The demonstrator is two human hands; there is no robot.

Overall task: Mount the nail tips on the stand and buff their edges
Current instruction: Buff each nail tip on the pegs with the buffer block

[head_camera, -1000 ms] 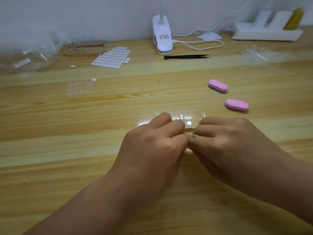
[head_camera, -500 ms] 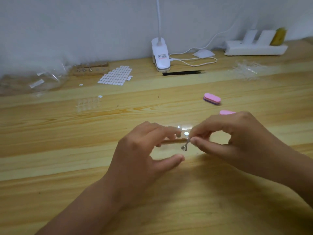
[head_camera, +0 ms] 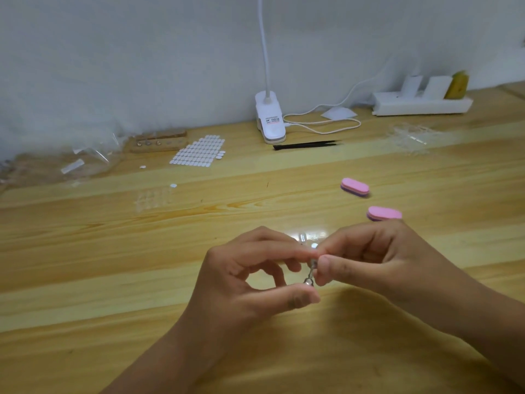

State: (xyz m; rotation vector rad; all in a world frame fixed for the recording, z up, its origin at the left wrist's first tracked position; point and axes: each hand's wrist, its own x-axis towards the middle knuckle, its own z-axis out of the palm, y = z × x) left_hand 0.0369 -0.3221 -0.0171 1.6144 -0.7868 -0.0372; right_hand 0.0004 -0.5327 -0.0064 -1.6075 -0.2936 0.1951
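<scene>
Silver in colour, the little metal peg [head_camera: 310,275] is the piece I am watching. It hangs in the air above the wooden table [head_camera: 142,265], low in the middle of my view. Its long axis runs close to upright, leaning slightly, with the upper end towards the far wall and the rounded, ring-like end pointing down and towards the person.

The right hand [head_camera: 377,260] pinches the upper part of the peg between thumb and forefinger, its other fingers curled loosely behind. The left hand [head_camera: 250,277] comes in from the other side with curled fingers. Its forefinger tip meets the right fingertips at the top of the peg and its thumb sits just under the rounded end. I cannot tell whether that thumb touches the metal, so I cannot tell whether the left hand truly grips. The peg lies between the two hands, at their fingertips.

Two pink buffer blocks [head_camera: 355,187] lie beyond the right hand, the nearer one [head_camera: 384,214] just past its knuckles. Farther back, left of centre, a wooden stand [head_camera: 157,142] with more pegs sits beside a sheet of white sticky dots [head_camera: 199,151]. Black tweezers [head_camera: 306,145] lie in front of a white clip lamp [head_camera: 270,120], and a white power strip [head_camera: 420,103] rests against the pale wall.
</scene>
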